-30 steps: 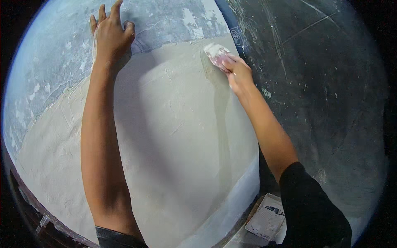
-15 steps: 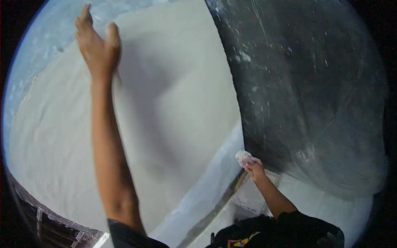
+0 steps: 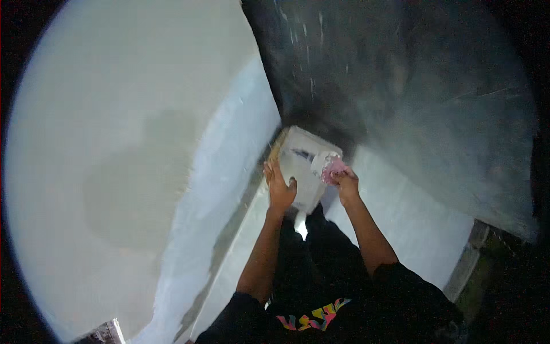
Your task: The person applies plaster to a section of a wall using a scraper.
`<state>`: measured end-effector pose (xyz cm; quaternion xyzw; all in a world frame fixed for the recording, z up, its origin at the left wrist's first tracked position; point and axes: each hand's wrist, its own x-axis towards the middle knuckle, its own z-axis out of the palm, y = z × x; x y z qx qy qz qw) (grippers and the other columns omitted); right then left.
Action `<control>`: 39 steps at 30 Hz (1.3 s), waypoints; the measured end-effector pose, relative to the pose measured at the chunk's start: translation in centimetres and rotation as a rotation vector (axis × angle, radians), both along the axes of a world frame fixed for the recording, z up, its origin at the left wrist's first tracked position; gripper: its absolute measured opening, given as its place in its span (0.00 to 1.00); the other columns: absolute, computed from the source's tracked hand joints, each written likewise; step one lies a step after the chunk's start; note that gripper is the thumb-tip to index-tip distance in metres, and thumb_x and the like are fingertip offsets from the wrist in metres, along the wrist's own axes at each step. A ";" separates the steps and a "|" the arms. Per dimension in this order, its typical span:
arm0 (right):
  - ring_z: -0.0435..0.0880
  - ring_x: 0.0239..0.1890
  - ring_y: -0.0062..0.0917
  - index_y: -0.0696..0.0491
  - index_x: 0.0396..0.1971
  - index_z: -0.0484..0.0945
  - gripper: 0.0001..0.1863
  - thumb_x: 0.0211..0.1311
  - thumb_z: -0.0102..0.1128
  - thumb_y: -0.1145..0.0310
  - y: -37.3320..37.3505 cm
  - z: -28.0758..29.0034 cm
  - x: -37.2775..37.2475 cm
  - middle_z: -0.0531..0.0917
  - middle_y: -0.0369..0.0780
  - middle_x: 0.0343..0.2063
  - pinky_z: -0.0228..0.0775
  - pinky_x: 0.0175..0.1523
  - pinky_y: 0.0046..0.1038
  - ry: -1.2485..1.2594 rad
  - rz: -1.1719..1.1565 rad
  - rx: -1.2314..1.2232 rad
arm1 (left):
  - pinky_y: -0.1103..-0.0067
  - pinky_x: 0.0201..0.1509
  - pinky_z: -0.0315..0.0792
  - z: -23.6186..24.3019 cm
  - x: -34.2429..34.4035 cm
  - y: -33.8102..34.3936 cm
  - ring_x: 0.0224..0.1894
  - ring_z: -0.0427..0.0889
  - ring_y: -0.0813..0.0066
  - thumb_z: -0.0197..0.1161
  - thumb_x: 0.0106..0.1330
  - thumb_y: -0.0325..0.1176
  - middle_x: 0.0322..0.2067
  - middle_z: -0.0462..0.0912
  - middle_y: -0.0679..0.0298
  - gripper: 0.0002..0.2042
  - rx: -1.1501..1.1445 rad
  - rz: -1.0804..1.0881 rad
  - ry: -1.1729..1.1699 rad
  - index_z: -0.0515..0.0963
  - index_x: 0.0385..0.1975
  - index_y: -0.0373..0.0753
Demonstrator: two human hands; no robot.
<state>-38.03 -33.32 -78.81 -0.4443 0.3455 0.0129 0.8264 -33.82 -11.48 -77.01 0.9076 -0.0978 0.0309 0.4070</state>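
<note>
A pale rectangular tub [image 3: 305, 198] sits low in front of me, in the corner where two walls meet. My right hand [image 3: 346, 184] grips a pinkish putty scraper [image 3: 331, 169], its flat end smeared with white paste and held over the tub's right side. At the tub's left edge is my left hand [image 3: 279, 188], fingers stretched and thumb apart, with nothing in it. Whether its fingers touch the rim, I cannot tell. Inside the tub, a dark patch [image 3: 302, 153] shows near the scraper.
A wall with a smooth grey-white coat [image 3: 114, 103] fills the left, with a bluish-white band [image 3: 229, 126] along its lower part. To the right rises a dark grey wall [image 3: 412, 86] with white specks and streaks. Pale floor [image 3: 407, 200] lies below it.
My left hand has come down from high on the pale wall to the tub's edge. My right hand has brought the scraper over the tub. The view has shifted, bringing the tub nearer the middle.
</note>
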 end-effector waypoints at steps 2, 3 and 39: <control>0.84 0.43 0.28 0.54 0.47 0.77 0.16 0.58 0.66 0.79 -0.7 -3.4 -1.9 0.82 0.39 0.41 0.80 0.48 0.33 0.032 -0.055 -0.041 | 0.48 0.77 0.39 -4.9 0.7 0.3 0.74 0.40 0.29 0.65 0.55 0.29 0.73 0.44 0.37 0.43 0.090 -0.010 0.275 0.49 0.70 0.26; 0.84 0.44 0.28 0.54 0.45 0.78 0.15 0.58 0.68 0.76 -0.9 -5.1 -1.8 0.82 0.38 0.41 0.80 0.49 0.34 0.028 -0.075 -0.060 | 0.49 0.77 0.39 -7.1 1.6 0.5 0.75 0.39 0.30 0.66 0.55 0.30 0.74 0.42 0.38 0.44 0.111 0.007 0.377 0.48 0.70 0.26; 0.83 0.40 0.23 0.58 0.41 0.80 0.09 0.61 0.62 0.84 -1.6 -25.2 -2.1 0.84 0.37 0.37 0.78 0.49 0.30 0.177 -0.049 -0.241 | 0.45 0.75 0.38 -29.2 8.4 -1.2 0.76 0.31 0.34 0.84 0.38 0.49 0.74 0.30 0.38 0.70 0.506 -0.179 0.331 0.35 0.73 0.26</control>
